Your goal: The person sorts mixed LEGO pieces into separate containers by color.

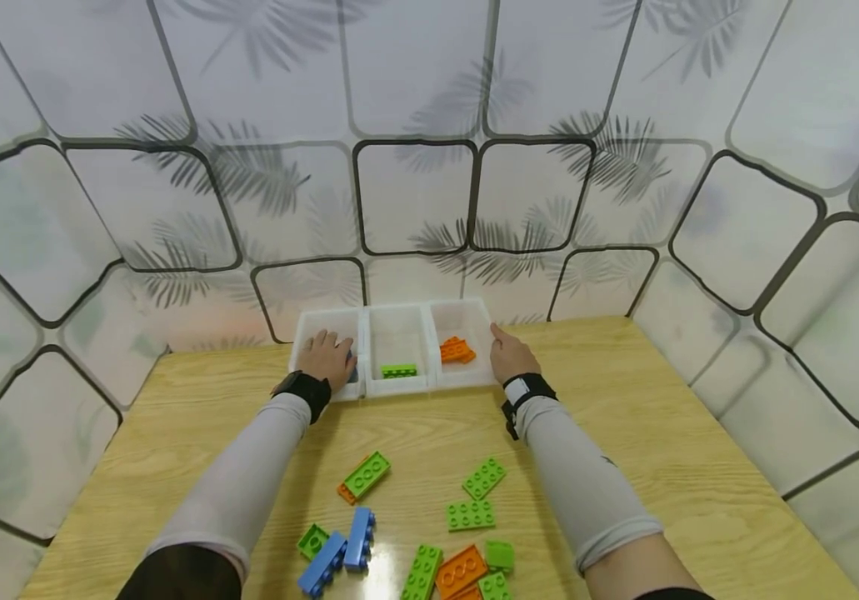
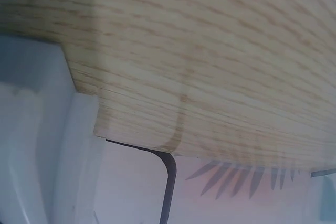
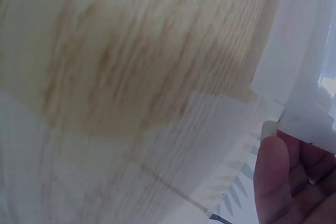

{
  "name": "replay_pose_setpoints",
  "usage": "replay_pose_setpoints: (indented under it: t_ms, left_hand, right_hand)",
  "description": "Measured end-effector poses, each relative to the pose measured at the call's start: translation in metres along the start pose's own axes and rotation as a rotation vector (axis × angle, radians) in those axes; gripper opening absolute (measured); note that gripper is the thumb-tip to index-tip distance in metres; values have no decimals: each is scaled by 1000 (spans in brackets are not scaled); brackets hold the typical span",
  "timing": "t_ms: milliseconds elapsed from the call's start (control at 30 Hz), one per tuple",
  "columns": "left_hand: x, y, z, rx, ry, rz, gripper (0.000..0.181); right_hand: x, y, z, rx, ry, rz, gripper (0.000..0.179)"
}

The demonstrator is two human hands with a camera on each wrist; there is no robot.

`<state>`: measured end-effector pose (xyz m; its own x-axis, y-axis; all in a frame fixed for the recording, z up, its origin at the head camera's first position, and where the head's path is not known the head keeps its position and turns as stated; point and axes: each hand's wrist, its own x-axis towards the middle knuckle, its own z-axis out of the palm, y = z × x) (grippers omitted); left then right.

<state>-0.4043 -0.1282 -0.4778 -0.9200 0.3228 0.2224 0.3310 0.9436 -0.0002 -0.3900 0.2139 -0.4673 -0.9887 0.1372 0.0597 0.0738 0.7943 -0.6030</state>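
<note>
A white tray (image 1: 399,389) with three compartments stands at the back of the table. My left hand (image 1: 326,360) reaches into its left compartment, fingers spread and pointing away; a blue toy building brick (image 1: 353,367) shows partly beside it. What lies under the palm is hidden. The middle compartment holds a green brick (image 1: 399,371), and orange bricks (image 1: 456,350) lie in the right one. My right hand (image 1: 513,357) grips the tray's right side wall at the rim, its thumb and curled fingers showing in the right wrist view. The left wrist view shows no hand, only the tray's edge (image 2: 79,145).
On the wooden table (image 1: 624,433) nearer me lie loose green bricks (image 1: 471,515), blue bricks (image 1: 359,539) and orange bricks (image 1: 461,568). One green brick (image 1: 367,474) sits over an orange one. A patterned curtain (image 1: 414,200) surrounds the table at the back and sides.
</note>
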Motion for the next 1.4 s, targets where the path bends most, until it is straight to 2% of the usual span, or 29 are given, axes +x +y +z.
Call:
replay_pose_setpoints:
  t_ms: [167,300,567,1000,1133,1267,1400]
  left_hand:
    - [-4,-3,-1,13,14,1,43]
    - [-8,-1,-3,20,47,33,43]
    - [-14,2,-10,34,90,78,42]
    - [-34,-2,-15,52,180,142,43]
    - [-42,9,-23,-28,142,151,45]
    - [-54,28,-38,-109,101,184,47]
    - [-63,43,-51,-137,152,246,46]
  right_hand:
    - [0,-1,4,-17,-3,-12,47]
    - [-2,-3,2,-49,13,-25,46]
    - [-2,-2,0,-37,34,-73,46]
    - [1,-1,6,-46,56,-67,47]
    - [1,1,8,-46,55,-72,47]
    - [2,1,9,-73,60,-79,47]
    - [5,-3,6,-68,64,-88,47]
